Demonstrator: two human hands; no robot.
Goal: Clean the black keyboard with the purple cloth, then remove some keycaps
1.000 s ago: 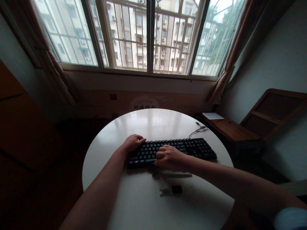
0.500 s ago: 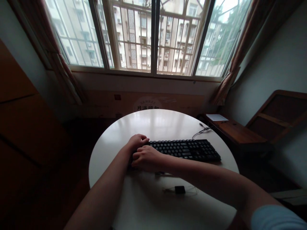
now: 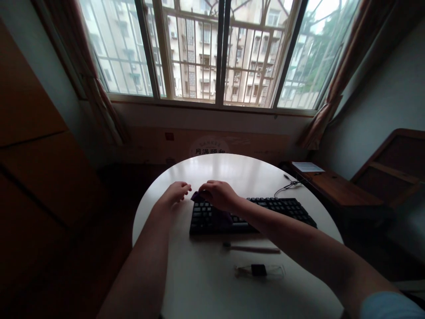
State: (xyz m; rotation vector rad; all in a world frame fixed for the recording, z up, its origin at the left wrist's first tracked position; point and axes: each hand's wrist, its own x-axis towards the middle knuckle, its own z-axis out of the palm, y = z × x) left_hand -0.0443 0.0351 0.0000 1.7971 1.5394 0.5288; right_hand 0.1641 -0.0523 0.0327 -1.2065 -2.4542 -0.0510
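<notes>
A black keyboard (image 3: 202,221) lies on the round white table (image 3: 206,283). My right hand (image 3: 221,194) is over its left part, fingers closed on a dark purple cloth (image 3: 222,219) that drapes over the keys; a corner of it shows at the keyboard's upper left. Just left of the keyboard's upper left corner is my left hand (image 3: 175,194), fingers loosely bent and somewhat apart, with nothing visible in them. My right forearm hides part of the keyboard's right half.
In front of the keyboard lies a toothbrush (image 3: 254,249) with dark bristles. Nearer me is a wire tool with a black block (image 3: 259,270), perhaps a keycap puller. The keyboard cable (image 3: 292,182) lies at the back right. A wooden chair (image 3: 338,188) holding paper (image 3: 307,167) stands right.
My hands have moved apart: the right went up and right with the cloth, the left slightly left, off the keyboard. The keyboard's left end and the toothbrush now show. The view shifted a little.
</notes>
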